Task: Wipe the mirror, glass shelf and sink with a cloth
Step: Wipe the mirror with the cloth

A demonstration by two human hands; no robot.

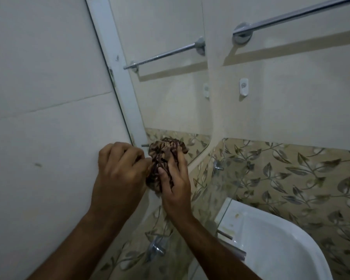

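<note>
Cloth (163, 158), bunched in your right hand (176, 182) with left hand (119, 168) pinching its edge, may smear mirror (170, 98) corner if pressed unevenly.

Brown striped cloth (164, 158), white sink (277, 243), beige wall tiles (291, 170) patterned with grey-green leaves.

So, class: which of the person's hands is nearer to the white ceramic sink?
Right. The right hand grips the brown patterned cloth, up-left of the white ceramic sink; the left hand lies further left, by the wall.
</note>
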